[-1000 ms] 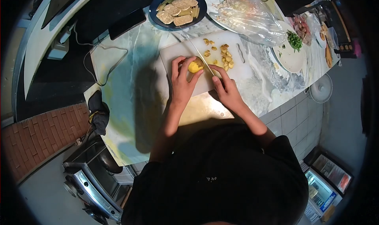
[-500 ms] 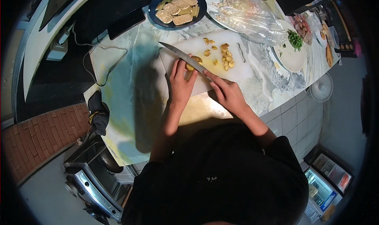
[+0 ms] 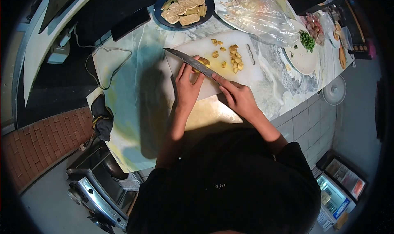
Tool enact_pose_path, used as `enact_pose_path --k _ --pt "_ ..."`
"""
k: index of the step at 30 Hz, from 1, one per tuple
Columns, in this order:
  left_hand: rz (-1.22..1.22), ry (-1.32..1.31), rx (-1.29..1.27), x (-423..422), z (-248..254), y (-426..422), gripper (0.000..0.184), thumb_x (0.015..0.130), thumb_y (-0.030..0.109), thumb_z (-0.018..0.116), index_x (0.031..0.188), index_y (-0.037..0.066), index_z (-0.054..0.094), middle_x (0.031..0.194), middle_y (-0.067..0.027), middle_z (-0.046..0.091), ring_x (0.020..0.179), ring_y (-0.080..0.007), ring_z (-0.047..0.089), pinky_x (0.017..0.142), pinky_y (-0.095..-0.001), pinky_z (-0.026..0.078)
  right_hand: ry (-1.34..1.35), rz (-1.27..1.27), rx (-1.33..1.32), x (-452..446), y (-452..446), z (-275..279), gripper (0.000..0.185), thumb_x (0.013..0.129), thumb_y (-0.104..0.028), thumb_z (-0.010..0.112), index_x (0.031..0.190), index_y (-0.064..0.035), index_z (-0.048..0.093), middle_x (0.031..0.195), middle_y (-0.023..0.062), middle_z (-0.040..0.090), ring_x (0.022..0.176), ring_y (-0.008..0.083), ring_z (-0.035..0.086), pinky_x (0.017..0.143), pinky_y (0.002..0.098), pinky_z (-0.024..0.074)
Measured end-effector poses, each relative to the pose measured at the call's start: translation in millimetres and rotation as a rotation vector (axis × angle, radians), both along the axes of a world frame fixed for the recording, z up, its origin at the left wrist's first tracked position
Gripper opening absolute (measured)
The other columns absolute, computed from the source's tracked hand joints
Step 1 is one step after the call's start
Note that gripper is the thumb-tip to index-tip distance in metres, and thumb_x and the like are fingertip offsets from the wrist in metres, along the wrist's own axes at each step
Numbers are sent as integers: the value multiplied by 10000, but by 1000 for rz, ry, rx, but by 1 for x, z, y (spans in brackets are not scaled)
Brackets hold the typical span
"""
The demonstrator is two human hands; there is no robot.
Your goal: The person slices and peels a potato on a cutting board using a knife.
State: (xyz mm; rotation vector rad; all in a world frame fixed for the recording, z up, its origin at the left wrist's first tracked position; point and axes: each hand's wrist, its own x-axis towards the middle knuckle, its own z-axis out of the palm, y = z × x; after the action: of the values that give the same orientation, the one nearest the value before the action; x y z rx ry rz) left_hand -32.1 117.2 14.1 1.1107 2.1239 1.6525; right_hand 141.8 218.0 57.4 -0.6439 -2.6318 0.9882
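Note:
On the white cutting board (image 3: 242, 84), my left hand (image 3: 188, 85) is closed around a round yellow-brown piece of food (image 3: 204, 62), partly hidden by the blade. My right hand (image 3: 239, 96) grips the handle of a large knife (image 3: 186, 58). The blade lies slantwise across the food piece and over my left fingers, its tip pointing to the far left past the board's edge. Several small yellow-brown cut pieces (image 3: 235, 60) form a row on the board's right part, with a few scraps (image 3: 215, 54) to their left.
A dark pan (image 3: 159, 21) with pale slabs stands behind the board. To the right are a plastic bag (image 3: 271, 24) over a large plate and a plate (image 3: 304, 65) with chopped greens (image 3: 306, 41). A white cable (image 3: 87, 63) hangs at the left.
Since a second ago, the knife has swung from pointing away to lying slantwise leftward across the food piece. My left fingers have shifted in beside it; over the last half second little has moved.

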Motion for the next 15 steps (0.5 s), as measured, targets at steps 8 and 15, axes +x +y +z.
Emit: enact_pose_path --k 8,15 --pt "-14 23 4 -4 -1 0 513 830 -69 766 1329 14 678 1273 -143 726 959 -232 716 844 -331 573 -23 0 32 -5 2 1 482 989 -112 666 1457 -218 628 810 191 705 678 401 687 636 463 565" --pt "-12 50 8 3 -6 1 494 820 -4 827 1292 23 685 1263 -149 728 994 -266 723 839 -331 570 97 -40 24 -13 13 -15 518 1003 -151 657 1500 -273 583 786 201 692 686 411 682 617 480 557"
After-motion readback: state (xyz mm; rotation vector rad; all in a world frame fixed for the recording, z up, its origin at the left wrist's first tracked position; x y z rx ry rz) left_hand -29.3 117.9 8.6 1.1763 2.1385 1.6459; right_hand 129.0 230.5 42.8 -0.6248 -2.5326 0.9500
